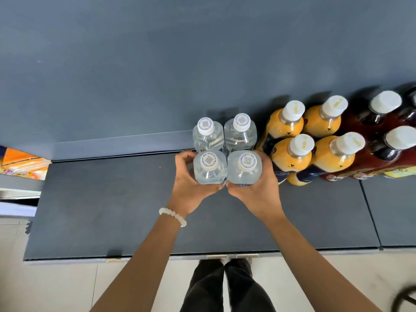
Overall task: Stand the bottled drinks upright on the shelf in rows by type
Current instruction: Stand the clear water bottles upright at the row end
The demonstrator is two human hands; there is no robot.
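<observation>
Both hands are working the water bottles now, one bottle each. The left hand (pixel 191 183) is wrapping its fingers round the front-left water bottle (pixel 209 167), thumb low at the near side, fingers curling round the far side. The right hand (pixel 254 188) is doing the same to the front-right water bottle (pixel 244 168), and the two thumbs are nearly meeting between them. That paired grip is, I'd say, about squaring the two up as one block, keeping them touching so the row stays tight.

Just behind them, two more water bottles (pixel 208 134) (pixel 240 131) are standing upright against the shelf's back panel. The front pair is going in directly ahead of these, so water is building two deep.

Right of the water, the orange drinks (pixel 290 154) are standing in their own two-by-two block, just beside the right hand's knuckles. Further right again, the dark red drinks (pixel 387 140) are lining up the same way. So types are running side by side along the shelf (pixel 112 210), each keeping its own columns.

Whether the held bottles are already resting on the shelf or hanging just above it, I cannot tell from up here. Left of the water the shelf is showing bare surface, which looks like room for more.
</observation>
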